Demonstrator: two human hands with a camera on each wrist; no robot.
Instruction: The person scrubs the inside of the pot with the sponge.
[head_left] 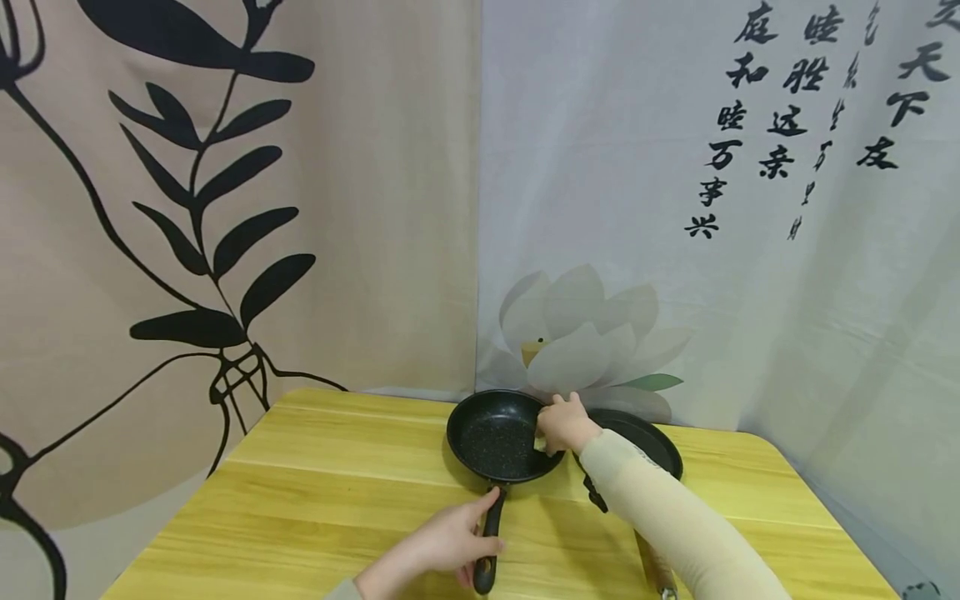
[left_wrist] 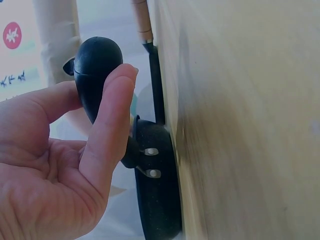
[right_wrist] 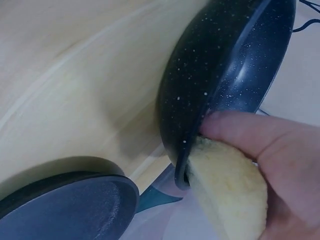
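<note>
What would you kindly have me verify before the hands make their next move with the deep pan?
1. Left hand holding the handle: ok, fingers and thumb are on it.
2. Deep pan upright, open side facing up: ok.
3. Right hand gripping the pale, sponge-like piece: ok, held at the pan's rim.
4. Piece touching the pan's inner wall: cannot tell, the rim and hand hide the contact.
5. Gap between the deep pan and the shallow pan: ok, they stand apart in the right wrist view.
6. Whole shallow pan in sight: not ok, the right sleeve crosses in front.
</note>
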